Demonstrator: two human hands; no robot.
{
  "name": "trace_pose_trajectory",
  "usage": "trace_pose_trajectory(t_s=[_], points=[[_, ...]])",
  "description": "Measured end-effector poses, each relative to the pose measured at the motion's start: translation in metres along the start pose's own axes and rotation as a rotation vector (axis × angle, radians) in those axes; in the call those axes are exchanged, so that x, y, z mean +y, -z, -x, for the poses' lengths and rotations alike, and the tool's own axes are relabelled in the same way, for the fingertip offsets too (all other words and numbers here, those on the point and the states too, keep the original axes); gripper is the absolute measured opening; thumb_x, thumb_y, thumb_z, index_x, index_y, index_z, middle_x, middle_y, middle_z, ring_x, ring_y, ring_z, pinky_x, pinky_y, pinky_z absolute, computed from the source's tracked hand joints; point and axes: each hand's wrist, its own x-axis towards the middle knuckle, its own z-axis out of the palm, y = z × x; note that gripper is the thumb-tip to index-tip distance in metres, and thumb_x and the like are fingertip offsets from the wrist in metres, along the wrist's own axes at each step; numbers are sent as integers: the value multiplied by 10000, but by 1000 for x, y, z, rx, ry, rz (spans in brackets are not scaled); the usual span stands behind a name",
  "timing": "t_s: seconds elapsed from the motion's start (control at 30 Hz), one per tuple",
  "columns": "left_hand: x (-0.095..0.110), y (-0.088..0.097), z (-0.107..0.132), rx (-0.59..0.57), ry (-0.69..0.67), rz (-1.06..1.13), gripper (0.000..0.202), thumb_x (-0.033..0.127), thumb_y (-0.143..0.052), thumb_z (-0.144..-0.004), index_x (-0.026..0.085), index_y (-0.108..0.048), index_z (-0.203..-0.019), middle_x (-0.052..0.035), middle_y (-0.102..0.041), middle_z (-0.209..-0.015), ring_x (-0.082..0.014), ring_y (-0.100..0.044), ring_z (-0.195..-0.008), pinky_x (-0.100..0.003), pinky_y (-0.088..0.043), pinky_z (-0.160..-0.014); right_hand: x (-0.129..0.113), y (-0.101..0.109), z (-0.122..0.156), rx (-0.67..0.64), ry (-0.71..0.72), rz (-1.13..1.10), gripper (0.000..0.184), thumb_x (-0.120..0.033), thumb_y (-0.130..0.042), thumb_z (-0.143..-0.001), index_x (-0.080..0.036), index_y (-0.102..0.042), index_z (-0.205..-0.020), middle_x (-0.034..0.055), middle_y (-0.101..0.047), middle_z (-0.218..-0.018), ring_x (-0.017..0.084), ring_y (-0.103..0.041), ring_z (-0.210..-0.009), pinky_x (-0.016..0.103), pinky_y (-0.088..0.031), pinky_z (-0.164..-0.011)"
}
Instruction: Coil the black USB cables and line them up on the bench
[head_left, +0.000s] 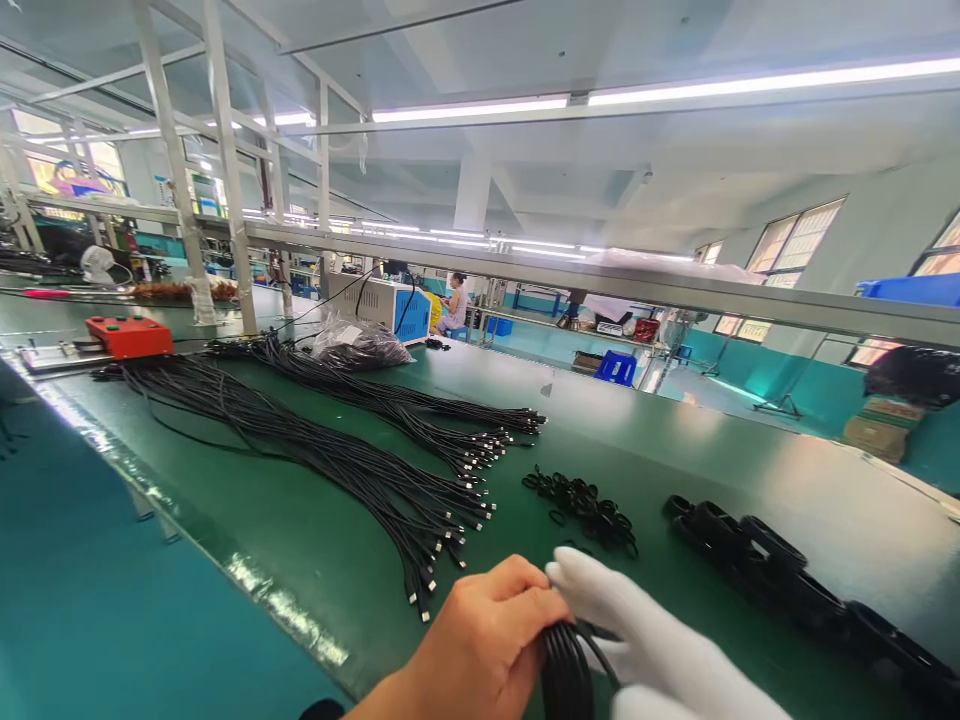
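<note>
My bare left hand (491, 640) is closed around a coiled black cable (566, 675) at the bottom centre, just above the green table (330, 570). My right hand (649, 630), in a white glove, presses against the coil from the right, its fingers around a loose stretch of cable. Part of the coil is hidden behind my hands and below the picture's edge. Just beyond them lies a pile of small black ties (581, 505). Several finished cable coils (780, 570) stand in a row at the right.
Two long bundles of straight black cables (322, 440) with metal-tipped plugs lie to the left. Behind them are a plastic bag (360, 345), a red box with green buttons (129, 338) and a blue-and-white machine (386, 305). Farther off, a person (455, 303) sits beyond the table.
</note>
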Motion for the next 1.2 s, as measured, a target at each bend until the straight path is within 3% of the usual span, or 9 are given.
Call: trace_pose_trajectory(t_s=[0.07, 0.23, 0.4, 0.53, 0.67, 1.03, 1.2], points=[[0, 5, -2, -12, 30, 33, 307, 87, -394, -842, 178, -668, -946, -96, -647, -877, -172, -622, -772, -232, -502, -705, 5, -9, -9, 20, 30, -32, 616, -416, -717, -708, -286, -519, -1277, 66, -583, -1220, 310, -508, -1144, 362, -424, -935], [-11, 6, -3, -12, 70, 69, 280, 98, -418, -824, 187, -673, -896, -62, -631, -842, -157, -608, -749, -215, -483, -679, 12, -36, -35, -44, 91, -116, 429, -412, -607, -828, -169, -542, -1175, 77, -592, -1131, 228, -589, -958, 407, -496, -831], [-12, 5, -11, -33, 361, 13, 284, 82, -453, -776, 211, -667, -911, -21, -624, -878, -150, -585, -770, -229, -447, -710, 20, -40, -47, -192, 62, -350, 517, -417, -713, -685, -126, -576, -1090, 78, -639, -899, 197, -638, -751, 310, -539, -621], [-10, 3, -18, -45, 501, -47, 187, 126, -494, -759, 212, -629, -855, 7, -628, -804, -149, -560, -705, -233, -411, -628, 31, -34, -50, -284, 18, -540, 448, -377, -710, -688, -79, -637, -1015, 115, -663, -819, 210, -666, -733, 320, -567, -618], [-13, -3, -20, -32, 561, -86, 201, 97, -477, -719, 195, -640, -781, 12, -619, -694, -146, -551, -647, -236, -394, -584, 40, -32, -53, -231, -28, -584, 445, -349, -736, -672, -84, -659, -1021, 139, -678, -873, 238, -673, -806, 344, -582, -631], [-27, -10, -25, 50, 932, 410, 175, 55, -555, -603, 182, -530, -721, 87, -516, -520, -98, -502, -401, -205, -402, -403, 47, -35, -57, -97, -68, -581, 395, -380, -766, -649, -101, -661, -909, 101, -644, -846, 225, -631, -844, 347, -558, -659], [-29, -12, -22, 1, 877, 176, 142, 74, -543, -612, 198, -487, -650, 83, -503, -510, -89, -460, -425, -183, -335, -382, 48, -43, -57, -146, -71, -612, 381, -354, -754, -679, -77, -645, -917, 90, -631, -769, 175, -633, -705, 300, -554, -601]])
